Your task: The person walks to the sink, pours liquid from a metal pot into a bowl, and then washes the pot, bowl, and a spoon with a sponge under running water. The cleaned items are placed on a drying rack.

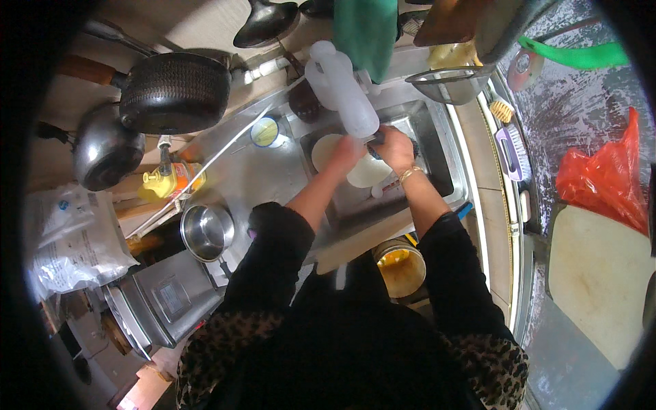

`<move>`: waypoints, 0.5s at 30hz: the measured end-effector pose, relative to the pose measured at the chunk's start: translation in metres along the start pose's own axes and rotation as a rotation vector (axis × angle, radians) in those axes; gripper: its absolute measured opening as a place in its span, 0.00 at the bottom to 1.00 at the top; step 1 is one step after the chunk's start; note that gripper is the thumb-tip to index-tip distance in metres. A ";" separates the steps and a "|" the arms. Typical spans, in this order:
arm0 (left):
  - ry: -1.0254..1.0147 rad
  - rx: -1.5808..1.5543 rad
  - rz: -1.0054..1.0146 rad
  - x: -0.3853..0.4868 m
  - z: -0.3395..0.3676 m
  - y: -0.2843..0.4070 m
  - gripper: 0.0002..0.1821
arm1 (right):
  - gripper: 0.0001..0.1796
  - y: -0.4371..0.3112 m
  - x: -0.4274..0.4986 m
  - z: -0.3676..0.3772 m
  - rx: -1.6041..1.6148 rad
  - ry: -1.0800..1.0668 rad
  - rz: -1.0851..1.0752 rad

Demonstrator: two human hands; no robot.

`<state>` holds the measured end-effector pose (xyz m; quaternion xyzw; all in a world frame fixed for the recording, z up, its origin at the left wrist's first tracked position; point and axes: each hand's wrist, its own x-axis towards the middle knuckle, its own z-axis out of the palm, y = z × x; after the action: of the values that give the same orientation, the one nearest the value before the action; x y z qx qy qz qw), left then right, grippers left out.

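Both my hands are over a stainless steel sink (pixel 445 154), below a bulky white plastic-like fitting (pixel 353 102). My left hand (pixel 350 155) is blurred and lies above pale round dishes (pixel 370 171); its fingers cannot be made out clearly. My right hand (pixel 396 147), with a bracelet at the wrist, is closed around a small dark object (pixel 378 138) that is mostly hidden. A thin utensil with a white rounded end (pixel 377 191) lies in the sink under my right wrist.
An enamel mug (pixel 265 131) stands on the drainboard, with a steel saucepan (pixel 207 233) nearer me. Dark pans (pixel 174 92) hang at left. A mesh strainer (pixel 451 84) projects over the sink's back right corner. Brushes (pixel 508 154), a red plastic bag (pixel 605 179) and a cutting board (pixel 597 277) lie right.
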<state>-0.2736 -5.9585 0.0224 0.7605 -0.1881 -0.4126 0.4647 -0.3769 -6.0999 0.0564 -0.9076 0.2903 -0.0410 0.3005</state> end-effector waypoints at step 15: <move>0.700 -0.577 -0.276 -0.173 -0.148 -0.113 0.24 | 0.26 0.112 -0.028 0.228 -0.040 -0.500 0.122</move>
<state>-0.2679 -5.7051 0.0370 0.7117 0.2049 -0.2246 0.6333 -0.3992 -6.0382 -0.1904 -0.8762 0.2618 0.2084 0.3468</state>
